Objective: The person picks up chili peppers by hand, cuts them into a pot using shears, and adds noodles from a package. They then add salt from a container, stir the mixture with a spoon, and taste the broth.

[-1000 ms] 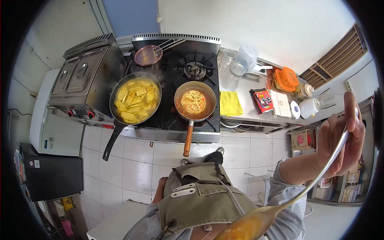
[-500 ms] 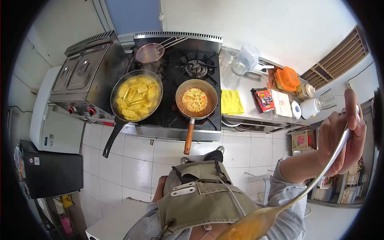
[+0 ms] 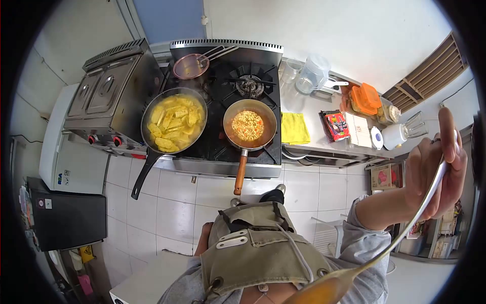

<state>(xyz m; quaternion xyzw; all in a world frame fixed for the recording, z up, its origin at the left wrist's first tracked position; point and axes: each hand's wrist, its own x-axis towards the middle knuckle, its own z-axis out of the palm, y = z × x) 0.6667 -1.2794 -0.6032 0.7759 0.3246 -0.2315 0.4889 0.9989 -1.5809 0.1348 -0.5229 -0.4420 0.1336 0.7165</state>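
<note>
My right hand (image 3: 438, 172), raised at the right, is closed around the handle of a long metal spoon (image 3: 395, 243). The spoon slants down to the bottom edge, close to the camera, and its bowl looks orange-brown inside. Of my left hand (image 3: 204, 237), only a bit of skin shows beside the apron (image 3: 263, 253); its fingers are hidden. On the stove, a saucepan (image 3: 270, 114) with a wooden handle contains instant noodles (image 3: 247, 125) in reddish broth. Left of it, a black-handled frying pan (image 3: 146, 121) has yellow pieces (image 3: 174, 121) in steaming liquid.
A strainer (image 3: 190, 67) rests at the back left of the stove (image 3: 217, 164). On the right counter are a yellow cloth (image 3: 295, 128), a clear jug (image 3: 316, 71), a noodle packet (image 3: 336, 125), orange-lidded containers (image 3: 367, 97) and a blender (image 3: 394, 137). A steel fryer (image 3: 109, 96) stands left.
The view has shifted very slightly. My right hand stays raised with the spoon, its bowl a little lower at the bottom edge. Both pans stay in place.
</note>
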